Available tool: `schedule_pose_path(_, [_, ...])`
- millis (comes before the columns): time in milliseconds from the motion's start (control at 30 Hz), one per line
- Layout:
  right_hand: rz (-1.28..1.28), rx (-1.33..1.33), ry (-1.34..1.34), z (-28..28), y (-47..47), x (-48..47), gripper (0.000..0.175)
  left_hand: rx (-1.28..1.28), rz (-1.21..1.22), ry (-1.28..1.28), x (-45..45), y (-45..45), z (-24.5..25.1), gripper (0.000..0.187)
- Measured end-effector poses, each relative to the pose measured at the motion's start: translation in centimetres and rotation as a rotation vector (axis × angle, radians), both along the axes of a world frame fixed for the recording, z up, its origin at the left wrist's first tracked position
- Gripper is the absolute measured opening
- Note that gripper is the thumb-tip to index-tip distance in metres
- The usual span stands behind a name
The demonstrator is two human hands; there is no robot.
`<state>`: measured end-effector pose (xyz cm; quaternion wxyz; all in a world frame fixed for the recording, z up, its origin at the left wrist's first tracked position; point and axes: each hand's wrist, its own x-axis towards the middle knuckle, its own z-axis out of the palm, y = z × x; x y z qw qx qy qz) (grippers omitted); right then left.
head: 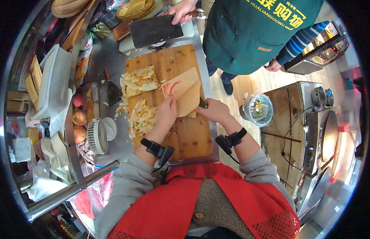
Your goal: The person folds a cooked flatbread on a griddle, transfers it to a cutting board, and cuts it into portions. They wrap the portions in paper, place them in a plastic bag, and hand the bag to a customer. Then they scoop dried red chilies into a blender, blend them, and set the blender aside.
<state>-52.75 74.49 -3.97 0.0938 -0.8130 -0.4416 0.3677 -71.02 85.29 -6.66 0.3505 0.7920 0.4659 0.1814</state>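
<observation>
My left hand (168, 112) pinches the lower left side of a brown paper bag (185, 94) with red print, held over a wooden cutting board (196, 137). At the bag's right edge, my right hand (216, 110) grips a dark tool handle (203, 103); the rest of that tool is hidden behind or inside the bag. A folded, filled flatbread (140, 79) lies on the board's left side. Nearer me, beside my left forearm, sits a heap of cut flatbread and filling (144, 118). Some bread pieces (191, 114) show under the bag.
Across the board, a co-worker's hand (182, 11) holds a broad cleaver (156, 31) over a white board (188, 30). A scraper (113, 92), onions (79, 118) and a white plastic basket (96, 136) stand left. A lined bin (258, 110) and griddle (329, 136) are right.
</observation>
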Motion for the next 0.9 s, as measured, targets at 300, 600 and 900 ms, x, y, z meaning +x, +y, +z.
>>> schedule_pose_path(300, [-0.136,-0.09,-0.036,1.2,2.1,-2.2,0.097,-0.116,0.099,-0.058,-0.2,0.5,-0.5,0.028])
schedule_pose_path(600, [-0.113,0.004,-0.092,-0.3,1.3,-2.9,0.074,-0.336,0.255,-0.345,-0.6,1.3,-2.1,0.034])
schedule_pose_path(900, [-0.287,0.142,-0.105,0.2,-1.4,-0.1,0.077,0.322,0.112,-0.356,-0.9,2.2,4.4,0.032])
